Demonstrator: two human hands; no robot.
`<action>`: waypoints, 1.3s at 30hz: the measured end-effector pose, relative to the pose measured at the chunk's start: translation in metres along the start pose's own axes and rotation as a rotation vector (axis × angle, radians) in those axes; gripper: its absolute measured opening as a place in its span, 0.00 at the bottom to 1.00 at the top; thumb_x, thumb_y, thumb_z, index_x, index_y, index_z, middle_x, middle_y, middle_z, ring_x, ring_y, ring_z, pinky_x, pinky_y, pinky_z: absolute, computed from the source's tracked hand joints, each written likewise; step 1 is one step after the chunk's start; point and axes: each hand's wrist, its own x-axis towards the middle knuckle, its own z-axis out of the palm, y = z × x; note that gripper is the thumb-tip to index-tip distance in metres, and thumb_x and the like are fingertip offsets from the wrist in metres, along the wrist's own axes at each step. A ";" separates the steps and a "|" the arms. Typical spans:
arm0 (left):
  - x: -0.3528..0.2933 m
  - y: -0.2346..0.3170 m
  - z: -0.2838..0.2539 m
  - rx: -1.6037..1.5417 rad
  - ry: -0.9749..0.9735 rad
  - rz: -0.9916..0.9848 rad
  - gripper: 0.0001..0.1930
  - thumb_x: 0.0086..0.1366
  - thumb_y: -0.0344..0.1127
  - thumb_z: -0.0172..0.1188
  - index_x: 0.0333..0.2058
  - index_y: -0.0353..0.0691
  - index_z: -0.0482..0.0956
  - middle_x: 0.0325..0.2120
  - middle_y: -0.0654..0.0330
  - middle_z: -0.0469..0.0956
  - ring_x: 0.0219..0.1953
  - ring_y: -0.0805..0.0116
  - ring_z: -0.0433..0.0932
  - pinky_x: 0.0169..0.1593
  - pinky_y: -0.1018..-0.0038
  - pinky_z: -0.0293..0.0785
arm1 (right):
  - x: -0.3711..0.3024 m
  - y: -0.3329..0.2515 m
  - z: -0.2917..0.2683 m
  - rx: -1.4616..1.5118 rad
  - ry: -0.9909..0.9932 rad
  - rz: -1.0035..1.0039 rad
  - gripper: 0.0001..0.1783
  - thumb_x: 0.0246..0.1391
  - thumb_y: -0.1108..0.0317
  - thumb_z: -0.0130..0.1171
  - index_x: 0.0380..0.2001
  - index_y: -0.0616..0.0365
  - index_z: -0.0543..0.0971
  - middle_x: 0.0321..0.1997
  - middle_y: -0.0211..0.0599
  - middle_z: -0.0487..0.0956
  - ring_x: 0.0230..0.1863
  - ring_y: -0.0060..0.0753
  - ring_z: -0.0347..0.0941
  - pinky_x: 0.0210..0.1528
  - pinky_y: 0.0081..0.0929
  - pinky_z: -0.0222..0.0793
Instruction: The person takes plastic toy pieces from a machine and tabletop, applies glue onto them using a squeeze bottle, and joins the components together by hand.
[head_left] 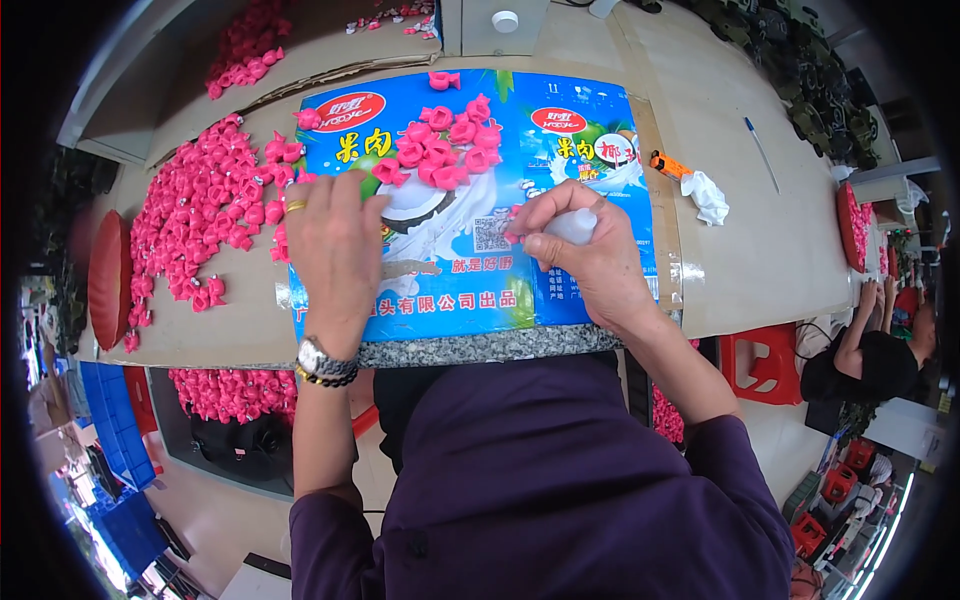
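My right hand [595,255] is closed round a small whitish translucent bottle [573,227], with a bit of a pink piece [513,224] at its fingertips. On the left, my left hand [338,250], with a ring, watch and dark bracelet on that arm, hovers over the blue printed cardboard sheet [430,318]. Its fingers are slightly blurred and point down, so what they hold, if anything, is hidden. Just beyond lies a small cluster of pink moulded pieces [440,150]. Left of that hand spreads a large heap of the same pink pieces [195,215].
An orange cutter [670,165], crumpled white tissue [706,198] and a pen [762,155] lie to the right. A red tray [110,280] stands at the left edge. More pink pieces [235,393] fill a container below the table. Another person [875,345] sits at far right.
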 end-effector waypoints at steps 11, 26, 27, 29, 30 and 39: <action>0.028 0.002 0.019 -0.094 -0.282 -0.030 0.15 0.59 0.39 0.63 0.33 0.35 0.70 0.25 0.48 0.77 0.28 0.47 0.78 0.25 0.58 0.71 | -0.003 -0.003 -0.009 0.001 0.023 -0.022 0.10 0.49 0.82 0.61 0.32 0.58 0.73 0.37 0.38 0.78 0.35 0.22 0.73 0.31 0.18 0.68; -0.013 0.047 -0.015 -1.925 -0.363 -0.785 0.08 0.68 0.36 0.50 0.42 0.42 0.66 0.31 0.61 0.74 0.21 0.78 0.67 0.20 0.84 0.58 | 0.000 -0.031 -0.011 -0.795 -0.052 -0.544 0.18 0.46 0.83 0.60 0.43 0.60 0.72 0.46 0.39 0.72 0.45 0.32 0.75 0.45 0.29 0.72; -0.016 0.049 -0.016 -2.045 -0.402 -0.789 0.08 0.68 0.37 0.51 0.42 0.42 0.66 0.34 0.60 0.74 0.21 0.77 0.68 0.19 0.84 0.58 | 0.000 -0.032 -0.011 -0.865 -0.008 -0.647 0.19 0.45 0.83 0.61 0.43 0.61 0.74 0.46 0.39 0.74 0.46 0.32 0.76 0.46 0.28 0.72; -0.021 0.050 -0.014 -2.102 -0.436 -0.757 0.09 0.67 0.38 0.52 0.42 0.42 0.66 0.35 0.59 0.74 0.21 0.76 0.68 0.17 0.83 0.57 | -0.002 -0.030 -0.010 -0.725 0.061 -0.633 0.20 0.39 0.83 0.65 0.40 0.62 0.76 0.41 0.38 0.77 0.43 0.34 0.77 0.43 0.28 0.73; -0.023 0.052 -0.014 -2.145 -0.443 -0.766 0.09 0.67 0.38 0.52 0.42 0.42 0.66 0.35 0.59 0.74 0.21 0.76 0.68 0.17 0.83 0.57 | -0.002 -0.029 -0.009 -0.583 0.130 -0.616 0.21 0.33 0.82 0.70 0.37 0.62 0.79 0.37 0.37 0.80 0.40 0.35 0.78 0.40 0.28 0.75; -0.029 0.056 -0.009 -2.249 -0.499 -0.862 0.10 0.70 0.41 0.48 0.42 0.41 0.66 0.30 0.61 0.71 0.19 0.77 0.66 0.17 0.83 0.54 | 0.001 -0.038 -0.017 -0.822 0.057 -0.945 0.18 0.33 0.85 0.67 0.34 0.63 0.80 0.36 0.41 0.81 0.39 0.36 0.79 0.42 0.28 0.76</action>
